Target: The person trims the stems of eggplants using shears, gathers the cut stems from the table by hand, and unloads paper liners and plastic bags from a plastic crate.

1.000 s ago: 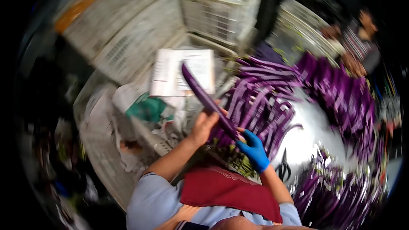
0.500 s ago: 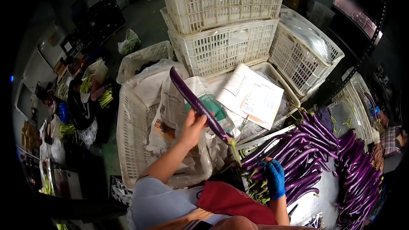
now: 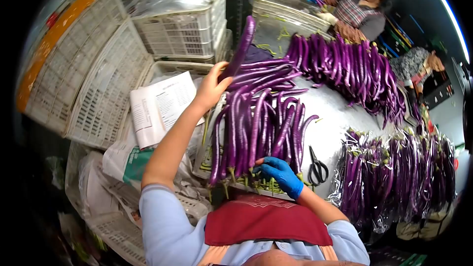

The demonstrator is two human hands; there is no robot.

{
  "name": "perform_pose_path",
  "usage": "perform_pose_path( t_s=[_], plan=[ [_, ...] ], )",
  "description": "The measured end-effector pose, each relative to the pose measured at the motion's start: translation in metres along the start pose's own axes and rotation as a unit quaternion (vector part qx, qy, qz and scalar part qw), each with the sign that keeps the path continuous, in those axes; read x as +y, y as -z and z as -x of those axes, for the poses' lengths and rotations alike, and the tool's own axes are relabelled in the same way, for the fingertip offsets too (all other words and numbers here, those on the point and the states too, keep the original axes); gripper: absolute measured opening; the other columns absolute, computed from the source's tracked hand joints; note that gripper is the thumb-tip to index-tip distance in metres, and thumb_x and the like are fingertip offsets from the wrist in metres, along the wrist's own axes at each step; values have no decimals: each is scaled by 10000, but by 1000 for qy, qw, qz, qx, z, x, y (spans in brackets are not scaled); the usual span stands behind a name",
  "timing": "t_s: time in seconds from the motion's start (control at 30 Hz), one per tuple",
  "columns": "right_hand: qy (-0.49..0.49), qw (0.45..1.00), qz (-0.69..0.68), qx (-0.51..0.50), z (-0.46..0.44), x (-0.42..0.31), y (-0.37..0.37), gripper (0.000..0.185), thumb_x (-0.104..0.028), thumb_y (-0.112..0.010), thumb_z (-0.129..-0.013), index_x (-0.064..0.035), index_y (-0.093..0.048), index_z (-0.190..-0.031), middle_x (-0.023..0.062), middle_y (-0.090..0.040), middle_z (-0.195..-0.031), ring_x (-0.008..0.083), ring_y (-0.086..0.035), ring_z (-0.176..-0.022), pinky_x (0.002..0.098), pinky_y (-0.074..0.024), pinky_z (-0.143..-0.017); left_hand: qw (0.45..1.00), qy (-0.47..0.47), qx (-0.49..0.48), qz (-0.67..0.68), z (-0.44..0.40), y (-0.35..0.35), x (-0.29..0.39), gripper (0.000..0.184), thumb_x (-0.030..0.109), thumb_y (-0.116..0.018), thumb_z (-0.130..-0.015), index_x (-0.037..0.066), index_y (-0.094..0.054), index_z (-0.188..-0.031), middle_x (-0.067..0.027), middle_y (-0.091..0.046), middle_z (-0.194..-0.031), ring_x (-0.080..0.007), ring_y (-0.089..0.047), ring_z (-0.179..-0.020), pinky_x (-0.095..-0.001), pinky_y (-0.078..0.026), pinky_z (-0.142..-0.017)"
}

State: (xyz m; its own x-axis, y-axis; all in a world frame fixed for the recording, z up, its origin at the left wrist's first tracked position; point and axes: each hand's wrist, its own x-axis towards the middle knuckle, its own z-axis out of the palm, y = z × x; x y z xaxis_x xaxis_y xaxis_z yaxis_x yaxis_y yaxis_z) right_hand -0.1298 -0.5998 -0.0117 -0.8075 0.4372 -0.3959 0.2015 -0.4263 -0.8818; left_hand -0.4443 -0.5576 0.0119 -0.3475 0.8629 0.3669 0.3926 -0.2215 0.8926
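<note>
My bare left hand (image 3: 213,86) grips a long purple eggplant (image 3: 243,44) near its lower end, the eggplant tilted upward over the pile. Below it, many loose eggplants (image 3: 244,133) lie side by side on the metal table (image 3: 327,113). My right hand (image 3: 281,173), in a blue glove, is at the stem ends of this pile, fingers curled together; what they hold, if anything, is too small to make out. Black scissors (image 3: 318,168) lie on the table to the right of the glove.
Stacked white crates (image 3: 106,79) stand at the left, another crate (image 3: 180,32) behind. Papers (image 3: 162,106) lie on a crate. More eggplants (image 3: 345,64) cover the table's far side; bagged eggplants (image 3: 394,177) stand at right. A person (image 3: 362,12) is at the back.
The view has swung right. My left hand has carried the eggplant from over the paper-lined crate to the upper part of the pile. My right hand stays by the stem ends.
</note>
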Motion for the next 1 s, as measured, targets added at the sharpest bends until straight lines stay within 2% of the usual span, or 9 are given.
perform_pose_path(
  t_s=[0.3, 0.4, 0.5, 0.63, 0.73, 0.8, 0.87, 0.9, 1.0],
  plan=[
    [67, 953, -111, 273, 83, 46, 70, 211, -150, -501, -886, -13, -551, -1038, 87, -646, -903, 104, -557, -704, 227, -434, -622, 862, -89, -133, -482, -123, -133, -129, 300, 180, -596, -762, 161, -566, -1060, -105, -588, -997, -307, -561, -946, -439, -441, -790],
    [78, 937, -97, 326, 97, 56, 88, 202, -136, -497, -887, -19, -549, -1043, 72, -641, -901, 85, -553, -709, 206, -416, -596, 865, -54, -138, -480, -127, -135, -134, 318, 122, -561, -753, 138, -573, -1070, -121, -585, -1041, -304, -545, -987, -440, -427, -831],
    [63, 929, -89, 353, 92, 65, 117, 203, -141, -499, -887, -25, -544, -1047, 56, -638, -882, 86, -554, -702, 200, -410, -585, 905, -203, -34, -373, -116, -132, -114, 354, 168, -557, -774, 88, -560, -1118, -140, -594, -996, -330, -576, -883, -433, -442, -804],
    [134, 926, 74, 345, 40, 95, 153, 386, -234, -501, -892, -4, -455, -1198, 67, -603, -939, 103, -556, -757, 211, -436, -649, 960, 114, -180, -182, -36, -152, -31, 385, 269, -542, -848, 46, -526, -1161, -157, -614, -930, -251, -595, -839, -355, -459, -731],
    [47, 889, 355, 286, 13, 55, 137, 579, -280, -614, -807, 10, -390, -1255, 134, -530, -1067, 174, -540, -914, 275, -442, -782, 875, 194, -354, -268, 30, -181, 19, 755, 387, -604, -769, 30, -259, -1338, -208, -598, -955, -294, -598, -860, -386, -466, -758],
    [5, 788, 553, 270, 1, 44, 124, 663, -276, -663, -754, 18, -369, -1270, 167, -489, -1134, 214, -522, -985, 310, -427, -845, 849, 149, -380, -335, 60, -198, 17, 912, 360, -637, -712, 15, -119, -1380, -243, -586, -927, -339, -601, -840, -391, -477, -755],
    [48, 864, 433, 251, -4, 55, 138, 678, -308, -635, -744, 36, -368, -1264, 221, -454, -1162, 297, -488, -1044, 355, -401, -892, 889, 116, -313, -314, 78, -207, -14, 896, 262, -621, -699, 14, -95, -1381, -213, -572, -807, -359, -588, -723, -436, -476, -694],
    [68, 895, 370, 238, -5, 56, 143, 688, -323, -621, -739, 45, -368, -1261, 248, -437, -1176, 338, -471, -1074, 378, -389, -915, 912, 181, -282, -235, 76, -204, -6, 839, 189, -610, -713, 5, -128, -1375, -173, -574, -789, -286, -596, -687, -390, -486, -600],
    [45, 978, 36, 199, 8, 62, 164, 573, -176, -567, -772, 42, -372, -1265, 141, -515, -1080, 203, -528, -967, 295, -438, -821, 897, 375, -207, 107, 73, -186, -17, 514, 89, -600, -752, -28, -398, -1209, -57, -545, -782, -113, -552, -651, -237, -471, -467]
  ],
)
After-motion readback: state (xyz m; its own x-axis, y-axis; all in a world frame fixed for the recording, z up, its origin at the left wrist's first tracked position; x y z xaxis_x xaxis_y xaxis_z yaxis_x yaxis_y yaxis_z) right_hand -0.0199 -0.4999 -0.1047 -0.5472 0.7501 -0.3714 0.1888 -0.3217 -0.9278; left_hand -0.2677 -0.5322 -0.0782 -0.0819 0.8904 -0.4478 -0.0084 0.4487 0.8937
